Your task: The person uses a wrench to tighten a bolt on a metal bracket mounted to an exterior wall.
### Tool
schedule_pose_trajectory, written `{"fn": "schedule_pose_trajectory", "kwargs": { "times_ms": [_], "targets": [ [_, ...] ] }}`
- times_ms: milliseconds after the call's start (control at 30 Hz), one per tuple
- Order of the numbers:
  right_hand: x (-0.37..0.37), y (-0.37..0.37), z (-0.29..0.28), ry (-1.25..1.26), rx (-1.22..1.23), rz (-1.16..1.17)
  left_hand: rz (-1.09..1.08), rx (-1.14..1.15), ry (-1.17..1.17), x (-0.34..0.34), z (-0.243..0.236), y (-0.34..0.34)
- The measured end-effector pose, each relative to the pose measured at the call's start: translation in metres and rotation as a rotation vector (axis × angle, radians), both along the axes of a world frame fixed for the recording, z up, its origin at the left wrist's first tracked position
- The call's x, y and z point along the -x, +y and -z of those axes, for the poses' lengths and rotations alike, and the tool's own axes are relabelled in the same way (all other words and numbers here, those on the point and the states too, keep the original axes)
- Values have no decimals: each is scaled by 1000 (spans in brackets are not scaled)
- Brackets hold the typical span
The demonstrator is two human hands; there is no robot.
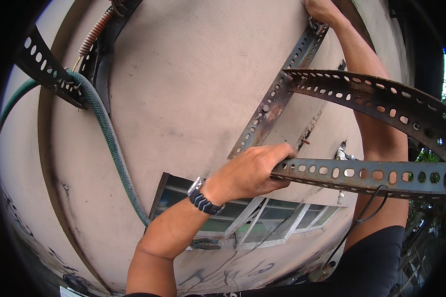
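My left hand [257, 168], with a watch [203, 198] on its wrist, is closed round the near end of a grey slotted angle bar [332, 166]. That bar stretches away to the right. Behind the hand, a rusty upright slotted angle bar [262, 116] slants up along the wall. A second slotted bar [332, 76] joins it partway up and runs right. At the top edge my right hand [323, 11] is closed beside the upright's upper end, next to a small metal part [312, 23]. Its fingertips are partly cut off, so what it holds cannot be made out.
A green hose [101, 119] hangs at the left from another slotted bracket [47, 69], near a coiled spring [96, 32]. A louvred window [252, 218] lies below. A rusty bolt [306, 142] and metal fitting [341, 152] protrude from the wall. Black cable [354, 225] loops over the lower bar.
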State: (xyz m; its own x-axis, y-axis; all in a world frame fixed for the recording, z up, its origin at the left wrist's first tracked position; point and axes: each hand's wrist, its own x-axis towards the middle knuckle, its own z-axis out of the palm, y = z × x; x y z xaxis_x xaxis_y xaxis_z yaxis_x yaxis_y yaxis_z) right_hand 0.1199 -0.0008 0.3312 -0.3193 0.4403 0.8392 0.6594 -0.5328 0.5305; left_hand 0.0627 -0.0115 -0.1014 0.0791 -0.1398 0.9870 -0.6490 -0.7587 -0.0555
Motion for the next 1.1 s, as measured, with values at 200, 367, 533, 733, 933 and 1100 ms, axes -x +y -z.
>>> {"fn": "schedule_pose_trajectory", "kwargs": {
  "times_ms": [200, 367, 533, 733, 933, 1100],
  "targets": [
    [38, -31, 12, 163, 3, -174, 11, 13, 12, -1, 3, -3],
    [21, -40, 49, -249, 343, 33, 12, -1, 1, 0, 3, -2],
    [4, -35, 53, -434, 481, -120, 12, -4, 12, -2, 3, -2],
    [10, -50, 45, -348, 337, -46, 65, -20, 3, -5, 0, -5],
    [11, -49, 65, -345, 481, 30, 45, -23, 29, 0, 1, 2],
    [8, -40, 74, -343, 475, -12, 24, -16, 32, 3, 2, 3]
  ]
}}
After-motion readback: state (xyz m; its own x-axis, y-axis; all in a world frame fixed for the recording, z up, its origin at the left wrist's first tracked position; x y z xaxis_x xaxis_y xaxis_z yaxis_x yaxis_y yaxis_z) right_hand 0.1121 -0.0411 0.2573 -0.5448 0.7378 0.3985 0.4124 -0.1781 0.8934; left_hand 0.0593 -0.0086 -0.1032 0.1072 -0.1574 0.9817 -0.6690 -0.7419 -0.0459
